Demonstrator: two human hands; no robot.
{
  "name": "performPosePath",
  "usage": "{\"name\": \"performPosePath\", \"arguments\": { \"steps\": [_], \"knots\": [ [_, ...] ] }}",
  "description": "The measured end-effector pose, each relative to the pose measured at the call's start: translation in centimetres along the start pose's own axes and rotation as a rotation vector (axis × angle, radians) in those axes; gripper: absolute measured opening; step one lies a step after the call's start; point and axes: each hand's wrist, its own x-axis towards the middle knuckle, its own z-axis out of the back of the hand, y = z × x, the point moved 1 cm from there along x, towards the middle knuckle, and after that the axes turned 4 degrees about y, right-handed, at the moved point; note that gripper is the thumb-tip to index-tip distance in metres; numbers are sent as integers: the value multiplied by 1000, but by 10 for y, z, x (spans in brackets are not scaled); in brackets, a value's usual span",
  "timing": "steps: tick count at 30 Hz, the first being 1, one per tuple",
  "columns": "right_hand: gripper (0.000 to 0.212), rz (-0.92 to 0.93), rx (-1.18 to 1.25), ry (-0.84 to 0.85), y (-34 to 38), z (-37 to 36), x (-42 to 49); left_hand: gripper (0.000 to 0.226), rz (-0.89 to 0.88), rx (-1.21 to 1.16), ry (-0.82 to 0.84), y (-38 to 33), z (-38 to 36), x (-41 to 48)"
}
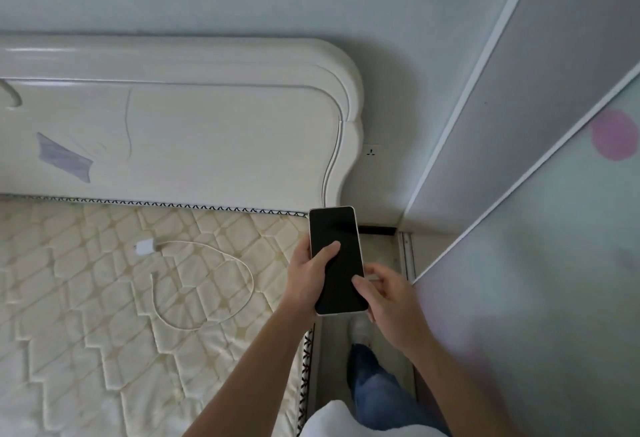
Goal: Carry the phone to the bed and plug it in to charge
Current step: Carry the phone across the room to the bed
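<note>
A white-edged phone point(337, 249) with a dark screen is held upright over the right edge of the bed. My left hand point(310, 274) grips its left side, thumb lying on the screen. My right hand point(388, 301) holds the lower right corner, thumb on the glass. On the quilted cream mattress point(86, 315) to the left lies a white charger plug point(144, 247) with its white cable point(221, 284) looped in a ring; the free cable end rests near the loop's left side.
The white headboard point(207, 132) stands against the pale wall. A wall socket point(371, 151) sits just right of the headboard. A sliding wardrobe door point(554, 229) runs along the right, leaving a narrow floor gap where my jeans leg point(377, 388) stands.
</note>
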Motion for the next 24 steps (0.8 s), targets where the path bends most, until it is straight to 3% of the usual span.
{"name": "performPosePath", "arguments": {
  "steps": [8, 12, 21, 24],
  "knots": [
    [14, 25, -136, 141, 31, 35, 135, 19, -31, -111, -130, -50, -19, 100],
    [29, 25, -186, 251, 40, 35, 188, 18, -39, -143, -235, -63, -11, 134],
    [16, 63, -281, 562, 44, -22, 243, 17, -54, -242, -509, -53, 51, 140],
    [22, 86, -341, 660, 43, -50, 244, 18, -69, -288, -585, -44, 76, 128]
  ]
}}
